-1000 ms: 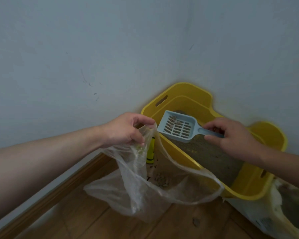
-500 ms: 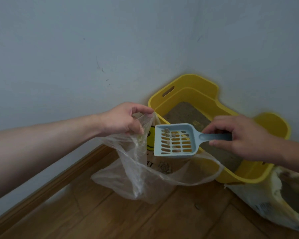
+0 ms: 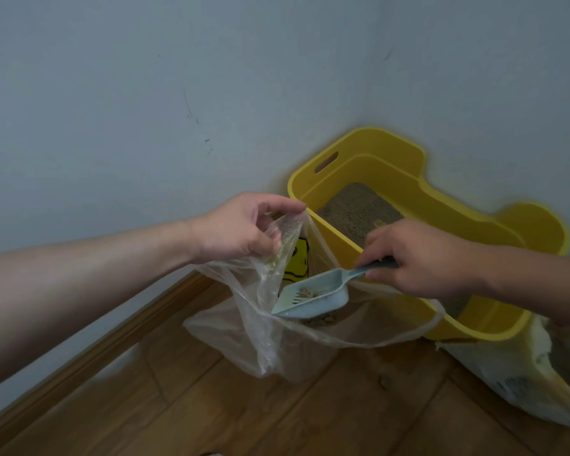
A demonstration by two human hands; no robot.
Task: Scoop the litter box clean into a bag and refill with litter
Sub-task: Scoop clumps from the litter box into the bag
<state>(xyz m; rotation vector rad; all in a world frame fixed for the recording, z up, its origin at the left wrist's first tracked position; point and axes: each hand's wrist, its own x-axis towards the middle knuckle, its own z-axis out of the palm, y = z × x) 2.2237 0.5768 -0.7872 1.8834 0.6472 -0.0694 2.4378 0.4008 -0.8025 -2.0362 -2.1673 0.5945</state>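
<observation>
A yellow litter box [image 3: 405,179] stands in the room's corner, grey litter [image 3: 359,212] showing inside it. In front hangs a clear plastic bag [image 3: 277,337], its mouth held open. My left hand [image 3: 241,228] pinches the bag's upper rim. My right hand [image 3: 418,258] grips the handle of a pale blue slotted scoop [image 3: 313,296]. The scoop tilts down into the bag's mouth, with brownish clumps lying in it. More clumps show through the bag just below the scoop.
An open sack of litter [image 3: 540,380] lies on the wooden floor [image 3: 310,413] at the right, against the box. A wooden baseboard [image 3: 89,353] runs along the left wall. A small crumb [image 3: 384,381] lies on the floor.
My right hand has carried the scoop from over the box down into the bag's mouth and tipped it. The left hand keeps its hold on the bag rim.
</observation>
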